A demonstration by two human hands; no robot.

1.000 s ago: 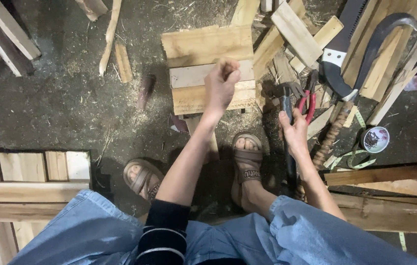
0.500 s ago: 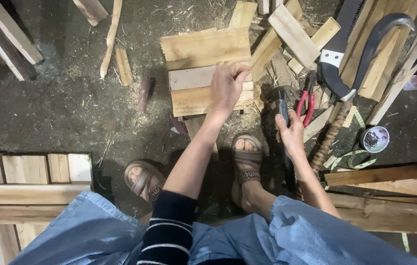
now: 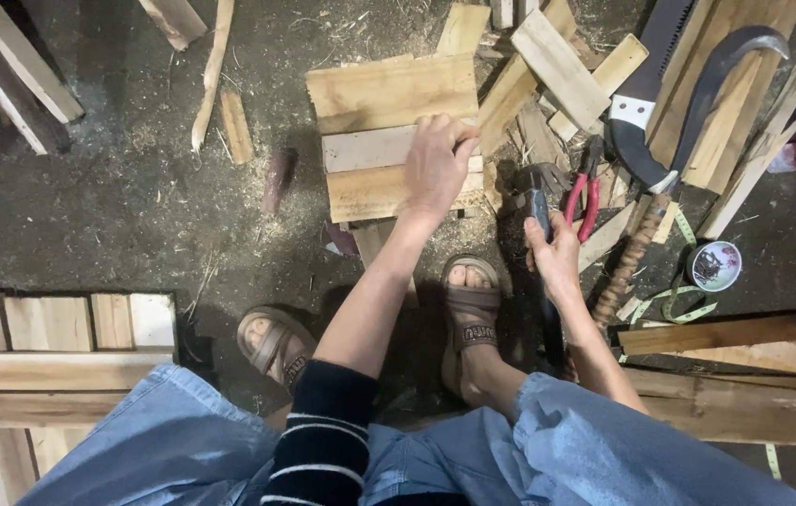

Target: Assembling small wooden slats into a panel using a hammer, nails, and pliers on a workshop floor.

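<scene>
As seen from the head camera, the left hand (image 3: 435, 169) lies palm-down on a small panel of three pale wooden slats (image 3: 388, 131), fingers curled over the right end of the middle, greyer slat; whether it pinches anything small there cannot be told. The panel sits on the dusty concrete floor (image 3: 135, 197), ahead of the person's two sandalled feet. The right hand (image 3: 555, 258) is closed around the dark handle of a steel-headed hammer (image 3: 536, 192), whose head rests low, just right of the panel's right edge and not raised.

Judged from the layout, assembly is partly done: three slats lie edge to edge and a narrower crosspiece shows beneath the panel's near edge. No nail heads can be made out, so how many fixings are in place is undetermined, and fastening appears to be outstanding.

Red-handled pliers (image 3: 585, 192) lie just right of the hammer. A curved dark-bladed sickle (image 3: 698, 112) and a black handsaw (image 3: 655, 56) rest on loose offcuts toward the floor's far right. A round tape measure with green tape (image 3: 714, 264) lies near right. A larger slatted wooden frame (image 3: 51, 347) occupies the near left.

Hidden or unclear: the panel's underside, the hammer's lower handle behind the right wrist, and the frame, cut by the left edge and the denim-clad knees.
</scene>
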